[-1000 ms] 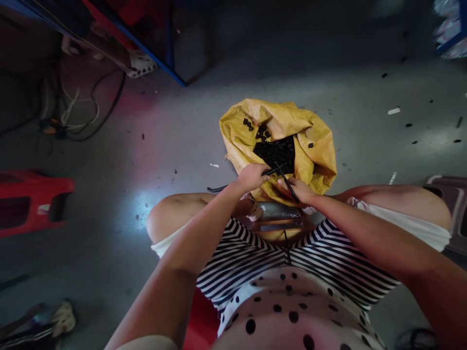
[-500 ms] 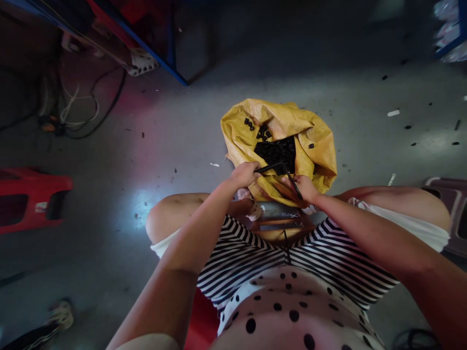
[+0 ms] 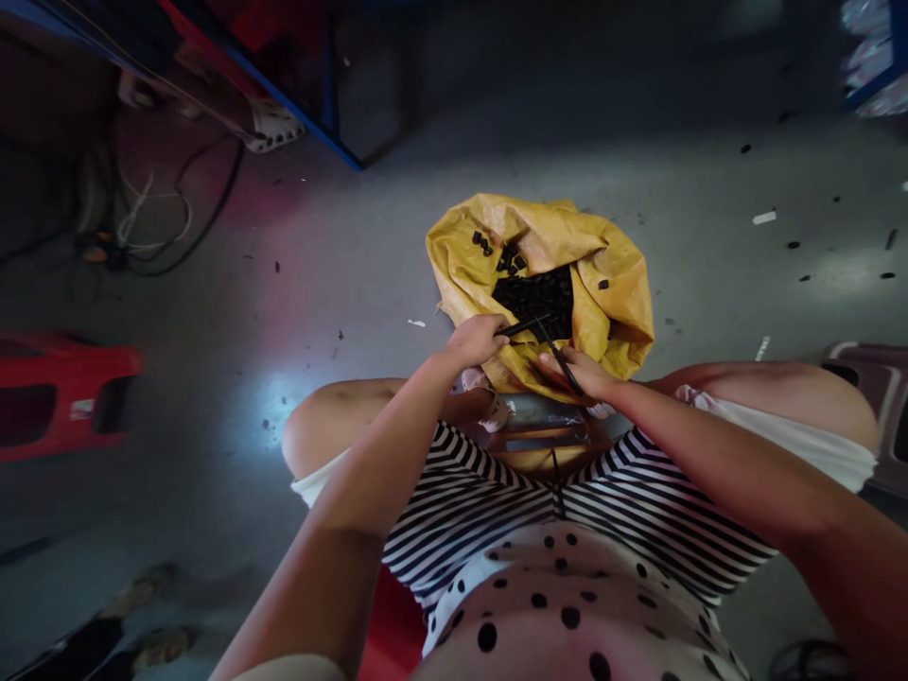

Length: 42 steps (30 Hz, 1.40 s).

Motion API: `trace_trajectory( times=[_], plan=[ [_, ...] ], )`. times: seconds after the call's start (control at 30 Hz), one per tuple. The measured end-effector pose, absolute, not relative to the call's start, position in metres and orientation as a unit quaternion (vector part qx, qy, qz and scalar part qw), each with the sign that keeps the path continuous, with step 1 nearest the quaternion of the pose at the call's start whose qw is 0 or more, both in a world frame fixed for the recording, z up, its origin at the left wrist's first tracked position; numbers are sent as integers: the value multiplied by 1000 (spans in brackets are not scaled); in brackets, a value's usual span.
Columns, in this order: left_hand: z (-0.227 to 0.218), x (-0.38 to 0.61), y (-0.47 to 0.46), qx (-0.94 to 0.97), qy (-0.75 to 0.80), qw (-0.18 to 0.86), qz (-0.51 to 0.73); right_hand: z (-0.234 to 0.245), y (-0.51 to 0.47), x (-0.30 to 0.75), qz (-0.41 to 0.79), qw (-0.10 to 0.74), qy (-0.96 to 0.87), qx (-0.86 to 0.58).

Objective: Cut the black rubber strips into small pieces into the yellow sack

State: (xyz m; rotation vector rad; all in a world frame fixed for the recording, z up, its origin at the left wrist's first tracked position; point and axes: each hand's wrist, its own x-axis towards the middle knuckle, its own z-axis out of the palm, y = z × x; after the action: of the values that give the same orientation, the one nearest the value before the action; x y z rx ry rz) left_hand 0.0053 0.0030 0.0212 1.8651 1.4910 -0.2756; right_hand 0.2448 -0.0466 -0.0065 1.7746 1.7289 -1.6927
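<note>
Black strip (image 3: 523, 327), in left hand (image 3: 479, 340), over yellow bag (image 3: 624, 274)

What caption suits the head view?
Left hand holding black strip, right hand dark tool, over bag of black pieces.

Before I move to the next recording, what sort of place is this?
Probably a workshop or small factory floor. A yellow sack holds many small black pieces, dark bits lie scattered over the grey floor, and a blue frame stands beyond.

The sack (image 3: 625, 284) is yellow, the pieces (image 3: 532, 295) black, the top (image 3: 521, 626) dotted black, the lap cloth (image 3: 482, 501) striped black-white.
</note>
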Motion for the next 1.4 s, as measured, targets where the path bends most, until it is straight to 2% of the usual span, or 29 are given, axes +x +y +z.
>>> trace_trajectory(
  times=[0.4, 0.63, 1.0, 1.4],
  plan=[
    [13, 4, 0, 722, 565, 377, -133, -11, -44, 242, -487, 66, 616, 616],
    [12, -1, 2, 722, 573, 355, -157, -14, -45, 247, -499, 5, 599, 626],
    [17, 1, 3, 712, 599, 343, -132, -8, -46, 246, -560, 73, 574, 593],
    [15, 7, -1, 725, 566, 369, -132, -9, -46, 241, -527, 34, 596, 605]
  ],
)
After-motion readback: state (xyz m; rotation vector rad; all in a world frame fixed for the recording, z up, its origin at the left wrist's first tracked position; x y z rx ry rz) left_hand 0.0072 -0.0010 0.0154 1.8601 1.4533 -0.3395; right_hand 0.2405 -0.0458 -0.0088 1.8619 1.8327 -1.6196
